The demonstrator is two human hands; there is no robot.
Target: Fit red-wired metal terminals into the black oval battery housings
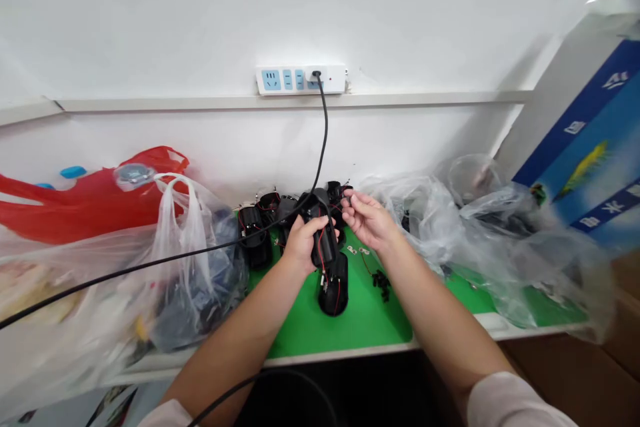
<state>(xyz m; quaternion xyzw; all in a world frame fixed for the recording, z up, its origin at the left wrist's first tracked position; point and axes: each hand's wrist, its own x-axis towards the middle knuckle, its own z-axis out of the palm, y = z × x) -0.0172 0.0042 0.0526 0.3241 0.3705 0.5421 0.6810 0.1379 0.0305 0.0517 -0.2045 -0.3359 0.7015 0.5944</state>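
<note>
My left hand (301, 242) is wrapped round a black plastic housing (327, 245) with a thin red wire along it. Just to the right, my right hand (369, 219) has its thumb and forefinger pinched together beside the top of that housing; what sits between the fingertips is too small to make out. Below the held part, another black housing with a red wire (334, 293) lies on the green mat (300, 333). Several similar black housings (254, 237) stand behind and left of my hands. A cluster of small black pieces (381, 285) lies near my right wrist.
A black cable (324, 127) runs from the power strip (263, 82) past my hands to the left. A red bag (90, 203) and a clear plastic bag (193, 280) stand left. More clear bags (430, 213) and a blue box (600, 140) are at right.
</note>
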